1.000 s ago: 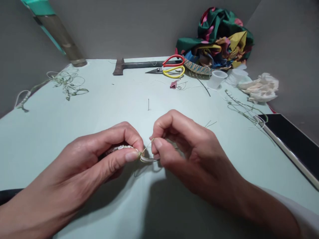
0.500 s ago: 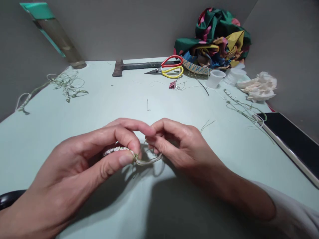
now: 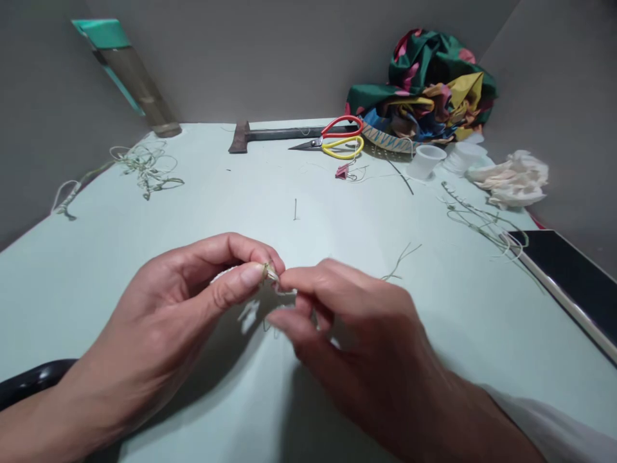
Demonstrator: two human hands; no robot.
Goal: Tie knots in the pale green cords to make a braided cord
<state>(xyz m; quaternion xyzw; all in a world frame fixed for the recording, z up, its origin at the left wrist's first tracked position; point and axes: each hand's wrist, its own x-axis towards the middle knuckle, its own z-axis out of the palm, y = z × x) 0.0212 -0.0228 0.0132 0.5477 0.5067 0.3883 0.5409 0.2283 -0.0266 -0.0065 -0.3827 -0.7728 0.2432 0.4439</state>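
Note:
Thumb and fingers of my left hand point(image 3: 168, 315) pinch a knotted cord piece point(image 3: 272, 275) of white and green thread, most of it hidden behind the thumb. Loose white cords stick out of the pinch towards my right hand point(image 3: 366, 315). The right index fingertip is at these cords, while the thumb is held apart below it and the other fingers curl beneath. Whether those curled fingers hold any cord is hidden. Thin thread ends hang under the hands, above the table point(image 3: 231, 212).
A pin point(image 3: 295, 209) lies ahead of my hands. Behind it are scissors point(image 3: 337, 143), a hammer-like tool point(image 3: 241, 136) and a pink clip point(image 3: 342, 171). Loose cords point(image 3: 149, 167) and a bottle point(image 3: 144, 90) are left; plastic cups point(image 3: 427, 161), crumpled tissue point(image 3: 511, 177) and a black-screened device point(image 3: 569, 276) are right.
My right hand has moved down and turned, its thumb and index parting. The cord loop that spanned between the hands is now drawn close to the left fingertips. The view has shifted slightly.

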